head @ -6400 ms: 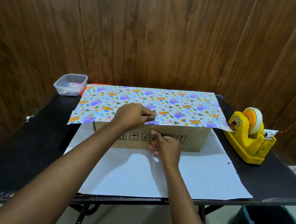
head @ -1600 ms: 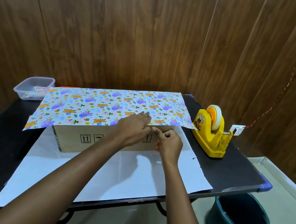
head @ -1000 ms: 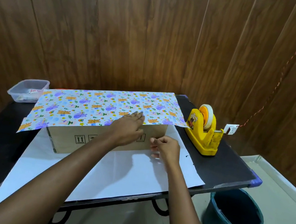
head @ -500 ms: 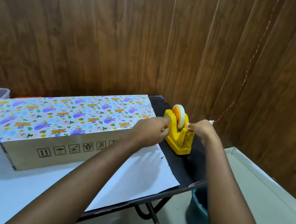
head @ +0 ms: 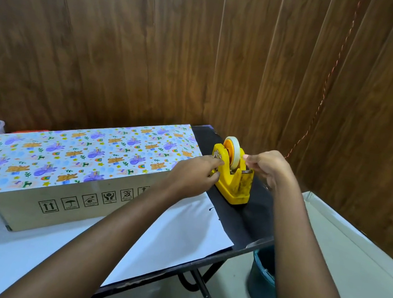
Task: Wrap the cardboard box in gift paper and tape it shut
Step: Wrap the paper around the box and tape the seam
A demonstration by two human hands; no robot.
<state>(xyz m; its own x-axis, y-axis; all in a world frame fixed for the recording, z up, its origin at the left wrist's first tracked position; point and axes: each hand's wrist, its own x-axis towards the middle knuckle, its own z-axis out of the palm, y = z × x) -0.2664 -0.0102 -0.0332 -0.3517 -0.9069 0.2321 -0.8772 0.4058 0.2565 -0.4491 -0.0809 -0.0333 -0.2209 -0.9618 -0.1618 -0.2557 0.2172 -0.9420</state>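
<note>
Brown cardboard box (head: 66, 203), one, long and rectangular, lies on a white sheet (head: 176, 238) on the black table (head: 243, 223). One glossy patterned gift paper (head: 81, 153) lies flat over its top. One yellow plastic tape dispenser (head: 234, 185) stands near. The left hand (head: 193, 176) presses its side; the right hand (head: 269, 168), fingers curled, pinches the tape (head: 235, 153).

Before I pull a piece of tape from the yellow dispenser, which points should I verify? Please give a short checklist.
1. Left hand touches yellow plastic tape dispenser: ok.
2. White tape roll sits in it: ok.
3. Right hand at the cutter: ok.
4. Tape's end pinched: cannot tell.
5. Patterned gift paper lies on brown cardboard box: ok.
6. Box's near side covered: not ok.
</note>
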